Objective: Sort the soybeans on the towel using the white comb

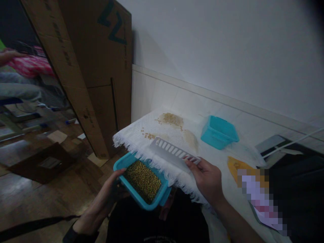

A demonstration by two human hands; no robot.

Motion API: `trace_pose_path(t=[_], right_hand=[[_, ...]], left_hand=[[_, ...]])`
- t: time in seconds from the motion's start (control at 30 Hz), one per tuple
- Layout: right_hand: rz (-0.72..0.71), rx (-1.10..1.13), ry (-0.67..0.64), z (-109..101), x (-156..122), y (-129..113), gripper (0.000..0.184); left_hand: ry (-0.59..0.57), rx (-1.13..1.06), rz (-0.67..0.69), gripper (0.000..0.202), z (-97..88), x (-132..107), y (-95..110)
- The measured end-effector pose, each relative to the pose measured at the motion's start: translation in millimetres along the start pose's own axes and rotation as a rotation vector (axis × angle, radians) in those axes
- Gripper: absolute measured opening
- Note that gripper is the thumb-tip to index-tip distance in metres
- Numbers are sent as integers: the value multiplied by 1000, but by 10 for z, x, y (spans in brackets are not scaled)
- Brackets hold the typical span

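Note:
My left hand [110, 189] grips the left rim of a blue plastic basket [141, 201], its thumb over the edge. Yellowish beans [143, 179] fill much of the basket, which is tilted below the table's front edge. In my right hand [209, 179] is a grey slotted plastic strip [168, 156], pinched at its right end. The strip lies along the front of a white fringed cloth [136, 131]. Behind it, loose beans [172, 119] are spread over the cloth, with a smaller group [149, 135] near the strip's left end.
A second blue basket [219, 140] stands on the table near the wall. Yellow packaging [234, 167] and dark items lie to the right. A tall cardboard box [101, 64] rises at the left. Beyond it, another person's arm [10, 56] shows.

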State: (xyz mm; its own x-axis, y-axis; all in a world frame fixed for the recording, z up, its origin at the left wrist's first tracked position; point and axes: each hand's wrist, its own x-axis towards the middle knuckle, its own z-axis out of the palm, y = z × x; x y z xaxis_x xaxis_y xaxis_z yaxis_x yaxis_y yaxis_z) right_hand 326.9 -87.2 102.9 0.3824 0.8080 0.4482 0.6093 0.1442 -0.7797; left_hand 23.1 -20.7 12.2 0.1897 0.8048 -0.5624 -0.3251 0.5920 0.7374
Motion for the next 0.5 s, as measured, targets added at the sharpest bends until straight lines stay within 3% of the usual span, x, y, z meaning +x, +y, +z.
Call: trace_pose_path(t=[0.13, 0.23, 0.5], right_hand=[[11, -44, 93, 59, 230, 210, 30], [35, -56, 85, 105, 353, 320, 31], [13, -67, 35, 169, 437, 301, 33]], left_hand=[[14, -31, -16, 48, 8, 3, 12], [11, -36, -17, 44, 15, -2, 23], [28, -43, -35, 41, 0, 18, 30]])
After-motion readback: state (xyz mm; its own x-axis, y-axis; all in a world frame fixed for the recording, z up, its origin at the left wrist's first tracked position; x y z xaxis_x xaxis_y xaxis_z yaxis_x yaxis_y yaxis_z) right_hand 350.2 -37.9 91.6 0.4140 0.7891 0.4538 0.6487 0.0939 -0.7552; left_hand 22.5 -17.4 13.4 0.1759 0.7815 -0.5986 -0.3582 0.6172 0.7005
